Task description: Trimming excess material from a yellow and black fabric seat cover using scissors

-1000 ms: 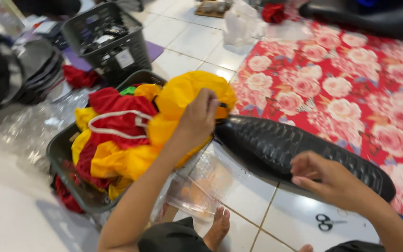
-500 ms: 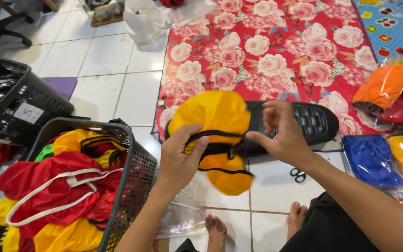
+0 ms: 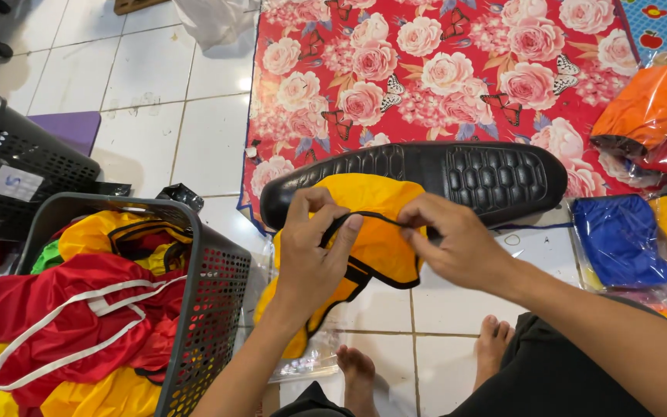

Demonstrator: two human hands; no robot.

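Your left hand (image 3: 310, 251) and your right hand (image 3: 457, 247) both pinch the black band on the yellow cover (image 3: 376, 232). You hold it up over the floor, its top edge lying on the long black seat (image 3: 457, 174), so the opening spreads. The grey basket (image 3: 210, 293) of red and yellow cloth sits close at your left, easy to reach.

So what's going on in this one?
A person sits on a tiled floor, the left hand and right hand pinching the black-trimmed edge of a yellow fabric cover in front of a black seat. A dark basket of red and yellow fabric stands to the left.
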